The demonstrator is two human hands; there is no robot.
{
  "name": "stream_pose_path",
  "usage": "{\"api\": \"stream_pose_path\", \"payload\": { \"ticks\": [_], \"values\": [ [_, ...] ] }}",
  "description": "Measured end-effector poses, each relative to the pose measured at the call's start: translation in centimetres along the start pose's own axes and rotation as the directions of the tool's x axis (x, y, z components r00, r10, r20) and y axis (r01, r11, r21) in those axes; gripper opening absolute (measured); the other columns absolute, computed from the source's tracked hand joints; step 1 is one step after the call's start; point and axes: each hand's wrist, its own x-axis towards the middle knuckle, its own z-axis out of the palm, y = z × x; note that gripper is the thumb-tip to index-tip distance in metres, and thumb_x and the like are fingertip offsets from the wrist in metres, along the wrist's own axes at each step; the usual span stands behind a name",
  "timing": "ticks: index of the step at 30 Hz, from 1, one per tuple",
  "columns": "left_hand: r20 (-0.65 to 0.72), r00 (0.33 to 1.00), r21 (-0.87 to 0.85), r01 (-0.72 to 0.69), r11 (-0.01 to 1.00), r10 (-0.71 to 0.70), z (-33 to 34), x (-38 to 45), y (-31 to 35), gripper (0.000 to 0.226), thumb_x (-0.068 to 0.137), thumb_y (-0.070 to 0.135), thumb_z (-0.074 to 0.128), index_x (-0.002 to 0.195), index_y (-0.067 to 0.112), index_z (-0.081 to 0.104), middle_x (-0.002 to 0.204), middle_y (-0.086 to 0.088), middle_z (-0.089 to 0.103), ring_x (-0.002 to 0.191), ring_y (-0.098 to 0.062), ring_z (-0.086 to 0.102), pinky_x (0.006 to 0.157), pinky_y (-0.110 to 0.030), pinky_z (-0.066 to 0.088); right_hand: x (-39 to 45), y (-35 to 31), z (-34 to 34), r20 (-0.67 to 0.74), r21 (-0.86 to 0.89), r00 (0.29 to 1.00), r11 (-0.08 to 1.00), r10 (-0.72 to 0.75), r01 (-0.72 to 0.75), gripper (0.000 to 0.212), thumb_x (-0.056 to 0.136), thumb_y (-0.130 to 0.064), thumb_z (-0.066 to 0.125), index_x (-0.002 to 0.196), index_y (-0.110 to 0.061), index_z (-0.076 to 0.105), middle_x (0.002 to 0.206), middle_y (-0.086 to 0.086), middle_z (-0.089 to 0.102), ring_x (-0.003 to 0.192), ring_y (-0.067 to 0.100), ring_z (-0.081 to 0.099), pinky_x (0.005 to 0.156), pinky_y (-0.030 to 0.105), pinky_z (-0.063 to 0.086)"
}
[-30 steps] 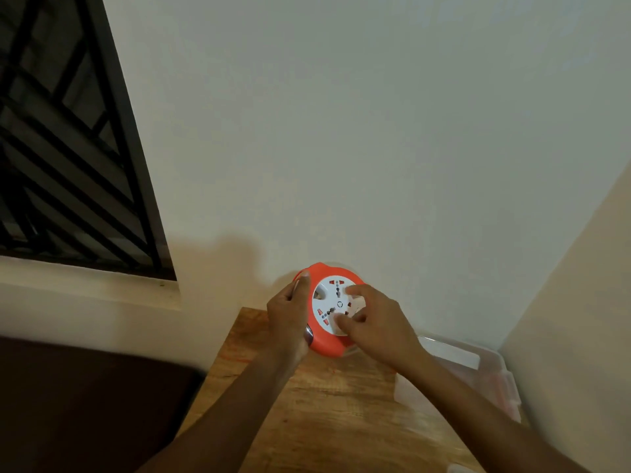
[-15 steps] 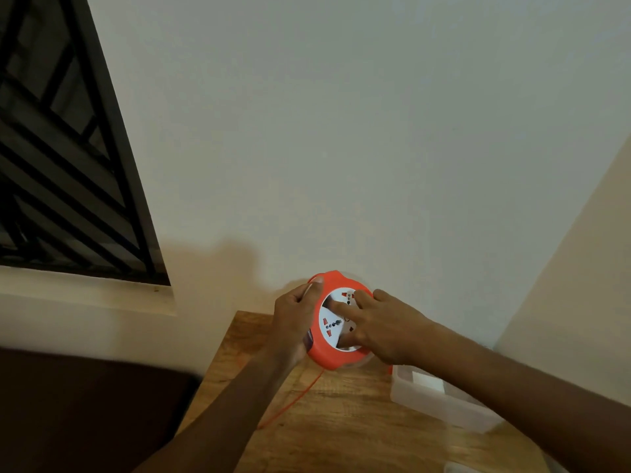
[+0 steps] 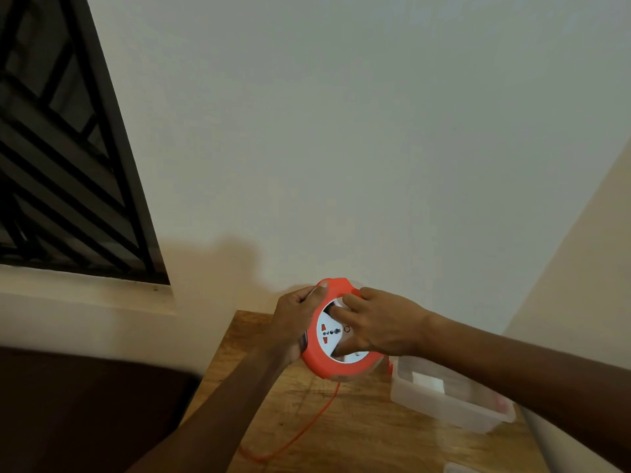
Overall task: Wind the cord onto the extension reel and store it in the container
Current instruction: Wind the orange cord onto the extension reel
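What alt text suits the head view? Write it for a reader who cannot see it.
Two bare hands hold a round orange extension reel with a white socket face above a wooden table: left hand gripping its rim, right hand across its face. A thin orange cord trails onto the table beside a clear plastic container.

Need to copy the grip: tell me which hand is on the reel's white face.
The right hand; its fingers lie across the reel face, while the left hand grips the orange rim.

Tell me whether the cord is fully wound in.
Not fully: a length of orange cord hangs from the reel and trails across the table.
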Motion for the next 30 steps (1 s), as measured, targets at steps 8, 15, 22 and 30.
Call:
{"api": "stream_pose_path", "payload": {
  "ticks": [8, 15, 22, 30],
  "values": [
    [-0.054, 0.999, -0.039, 0.002, 0.999, -0.004, 0.0, 0.4, -0.2, 0.026, 0.099, 0.042, 0.062, 0.102, 0.022, 0.077, 0.095, -0.004, 0.083, 0.082, -0.028, 0.080, 0.063, -0.035, 0.064, 0.8, -1.1, 1.1, 0.022, 0.265, 0.963, 0.927, 0.268, -0.264, 0.075, 0.086, -0.044, 0.068, 0.146, -0.042, 0.024, 0.123, 0.018, 0.062, 0.096, 0.036, 0.066, 0.076, 0.044, 0.054],
    [-0.260, 0.965, -0.181, -0.082, 0.980, 0.033, 2.0, 0.3, -0.6, 0.020, 0.100, 0.046, 0.059, 0.095, 0.033, 0.073, 0.079, 0.019, 0.080, 0.077, -0.007, 0.079, 0.055, -0.022, 0.060, 2.5, -1.7, 0.9, 0.102, 0.594, 0.683, 0.507, 0.723, -0.625, 0.072, 0.083, -0.062, 0.051, 0.147, -0.037, 0.031, 0.135, 0.001, 0.061, 0.110, 0.028, 0.064, 0.086, 0.039, 0.053],
    [-0.434, 0.888, -0.033, -0.187, 0.982, 0.154, 3.7, 0.5, -0.6, 0.030, 0.098, 0.041, 0.066, 0.070, 0.031, 0.074, 0.071, 0.007, 0.075, 0.088, -0.027, 0.075, 0.079, -0.047, 0.065, 4.1, -3.8, 1.8, 0.469, 0.836, 0.393, -0.253, 0.791, -0.488, 0.072, 0.084, -0.060, 0.057, 0.146, -0.028, 0.037, 0.145, 0.002, 0.051, 0.124, 0.028, 0.054, 0.100, 0.041, 0.046],
    [-0.326, 0.939, -0.092, -0.147, 0.985, 0.110, 2.4, -0.3, -1.0, 0.030, 0.100, 0.035, 0.065, 0.089, 0.008, 0.073, 0.089, -0.016, 0.076, 0.082, -0.034, 0.073, 0.077, -0.049, 0.062, 2.7, -2.8, -0.1, 0.267, 0.694, 0.457, 0.160, 0.848, -0.702, 0.045, 0.084, -0.050, 0.057, 0.122, -0.026, 0.057, 0.106, 0.000, 0.070, 0.090, 0.024, 0.067, 0.069, 0.030, 0.049]
  ]
}}
